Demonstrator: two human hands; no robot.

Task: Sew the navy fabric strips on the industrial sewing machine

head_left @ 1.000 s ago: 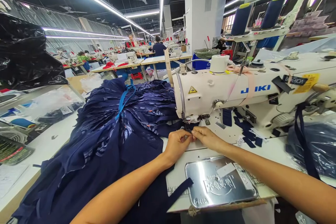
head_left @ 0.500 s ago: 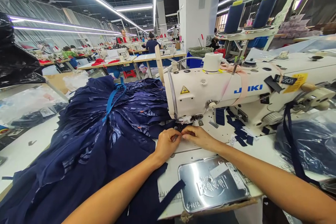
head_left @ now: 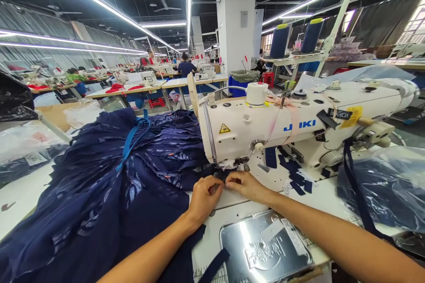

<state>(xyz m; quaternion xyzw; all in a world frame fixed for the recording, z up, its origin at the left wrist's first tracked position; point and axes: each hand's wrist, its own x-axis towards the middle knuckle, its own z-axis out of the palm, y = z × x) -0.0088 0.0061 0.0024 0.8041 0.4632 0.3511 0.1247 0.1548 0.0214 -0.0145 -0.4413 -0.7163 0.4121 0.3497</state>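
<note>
"Lining up work at the white sewing machine with blue lettering [head_left: 252, 128], in your judgement?"

"Probably. Left hand [head_left: 205, 196] and right hand [head_left: 247, 185] nearly meet before it, fingertips narrowed to a pinch; what they grip, I cannot tell."

"The heaped dark navy fabric, tied with blue strip [head_left: 129, 199]?"

"Just left of the machine. Next move calls for steady guiding, fingertips clear."

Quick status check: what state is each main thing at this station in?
Left hand, pinched; anything held unclear.
Right hand, pinched beside it.
Sewing machine, upright; running unclear.
Navy garments, bunched.
Blue strap, drawn across garments.
Metal tin, lying flat.
Navy scraps, scattered.
Plastic bag, filled.
Thread cones, standing.
</note>
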